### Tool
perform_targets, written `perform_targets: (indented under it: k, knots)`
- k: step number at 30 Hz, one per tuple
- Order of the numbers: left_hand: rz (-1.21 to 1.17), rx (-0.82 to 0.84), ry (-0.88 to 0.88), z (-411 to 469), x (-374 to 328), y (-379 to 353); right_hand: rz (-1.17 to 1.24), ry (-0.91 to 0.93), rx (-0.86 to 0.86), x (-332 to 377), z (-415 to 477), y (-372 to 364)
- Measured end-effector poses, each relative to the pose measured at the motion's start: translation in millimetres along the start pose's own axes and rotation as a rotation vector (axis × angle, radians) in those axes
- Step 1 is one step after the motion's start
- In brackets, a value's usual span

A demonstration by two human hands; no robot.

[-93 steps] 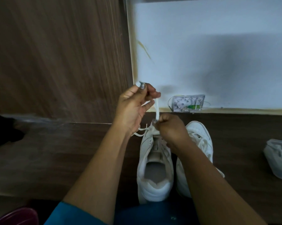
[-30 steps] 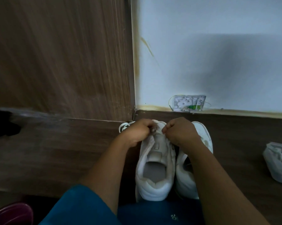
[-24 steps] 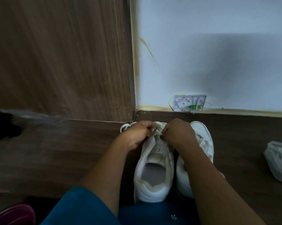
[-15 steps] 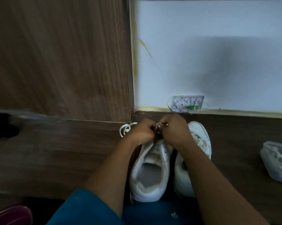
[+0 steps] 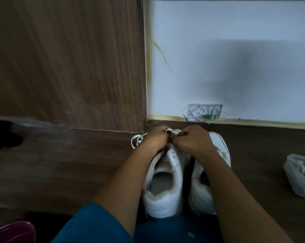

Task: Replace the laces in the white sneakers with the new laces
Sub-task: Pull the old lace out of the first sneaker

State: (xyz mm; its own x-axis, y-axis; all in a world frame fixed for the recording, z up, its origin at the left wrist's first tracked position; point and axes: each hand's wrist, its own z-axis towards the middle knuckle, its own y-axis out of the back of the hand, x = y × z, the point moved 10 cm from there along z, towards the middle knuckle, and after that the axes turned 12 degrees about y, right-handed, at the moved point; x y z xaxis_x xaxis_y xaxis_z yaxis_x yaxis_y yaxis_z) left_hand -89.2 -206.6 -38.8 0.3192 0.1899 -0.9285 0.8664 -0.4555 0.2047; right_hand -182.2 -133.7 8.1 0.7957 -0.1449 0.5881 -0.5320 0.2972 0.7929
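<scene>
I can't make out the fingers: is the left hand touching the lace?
Touching. The head view shows the left hand pinching a white bit of lace at its fingertips, over the front of a sneaker.

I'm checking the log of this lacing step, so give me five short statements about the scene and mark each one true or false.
1. The left hand and the right hand have their fingers curled at the front of the left sneaker. True.
2. A loop of white lace lies on the floor beside the left hand. True.
3. The plastic bag lies left of the sneakers. False: it lies to their right, apart from them.
4. The sneakers' heels point to the wall. False: the toes point to it.
5. The right sneaker lies on its side. False: it stands upright beside the left sneaker.
</scene>
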Motion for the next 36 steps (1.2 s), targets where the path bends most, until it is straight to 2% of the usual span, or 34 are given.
perform_targets:
  k: [4, 7, 13, 18, 22, 29, 33, 34, 36]
  knots:
    - [0.021, 0.011, -0.009, -6, 2, -11, -0.089, 0.015, 0.063, 2, -4, -4]
    - [0.071, 0.045, 0.002, -8, 4, -15, -0.156, 0.011, 0.015, 0, -7, 4]
    - [-0.027, 0.180, 0.064, -13, 7, -13, -0.168, 0.008, 0.048, -4, -1, 1]
    - [-0.284, 0.106, 0.047, -9, 2, 28, -0.161, -0.040, 0.057, -15, 0, 2]
    - [-0.437, 0.257, 0.063, -19, -6, 10, -0.205, 0.054, 0.095, -2, -1, -4]
    - [-0.268, 0.147, 0.011, -17, -13, 8, -0.178, 0.102, 0.065, 4, 1, -3]
    - [-0.367, 0.165, 0.025, -17, -13, 9, -0.212, 0.128, 0.046, 7, 1, -3]
    - [-0.343, 0.173, 0.022, -17, -12, 9, -0.191, 0.118, 0.019, 6, 2, -1]
    - [-0.108, 0.152, 0.002, -16, -8, 5, -0.068, 0.085, -0.074, 2, 2, 6]
